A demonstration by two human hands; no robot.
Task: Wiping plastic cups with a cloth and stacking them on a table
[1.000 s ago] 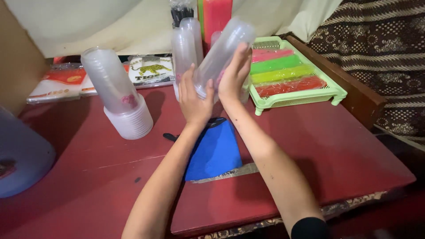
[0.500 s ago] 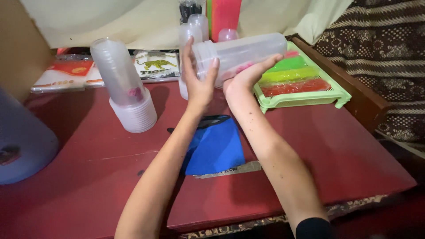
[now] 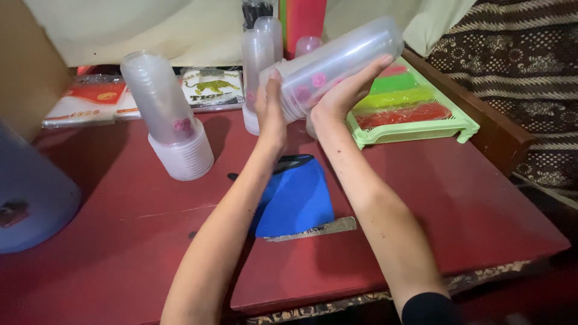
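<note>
We hold a long stack of clear plastic cups [image 3: 337,63] tilted above the glossy red table [image 3: 469,204], left hand [image 3: 271,111] pressed flat against its open end, right hand [image 3: 346,96] cupped under its side, fingers spread. Such thin, slick, nested cups could slide apart and spill if our grip loosens. 1 leaning stack [image 3: 171,120] could topple. A blue cloth [image 3: 295,198] lies limp below.
</note>
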